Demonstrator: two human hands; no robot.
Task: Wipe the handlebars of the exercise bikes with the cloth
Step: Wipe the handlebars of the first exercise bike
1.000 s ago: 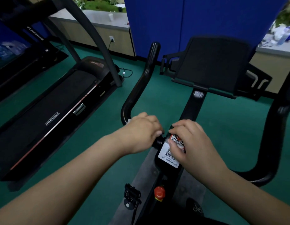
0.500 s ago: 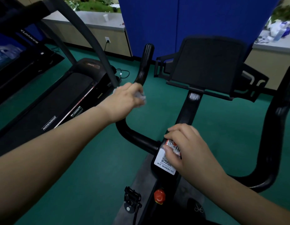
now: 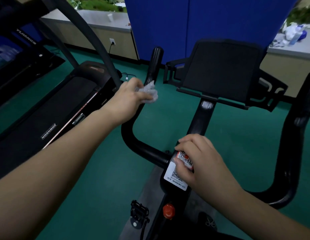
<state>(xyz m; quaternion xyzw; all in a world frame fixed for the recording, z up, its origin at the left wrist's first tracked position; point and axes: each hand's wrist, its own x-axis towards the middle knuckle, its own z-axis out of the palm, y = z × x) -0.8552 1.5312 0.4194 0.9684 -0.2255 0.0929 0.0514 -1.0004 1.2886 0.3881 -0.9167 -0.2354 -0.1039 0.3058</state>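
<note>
Left hand [image 3: 128, 101], frame centre: grips crumpled grey cloth [image 3: 149, 93] against black curved handlebar [image 3: 153, 66]; right hand [image 3: 201, 161]: fingers curled, apparently resting on white QR-code label [image 3: 171, 175], grip unclear

You can read "JOHNSON", upside down from your view, on the treadmill [image 3: 52, 118] deck rail. White lettering on the machine [image 3: 20, 42] at far left looks mirrored and unclear. The sticker [image 3: 176, 177] on your bike's stem carries QR codes; its fine print is illegible.

Black treadmill [image 3: 52, 115] at left, blue partition [image 3: 194, 23], green floor [image 3: 102, 170], wall socket [image 3: 112, 40]
</note>
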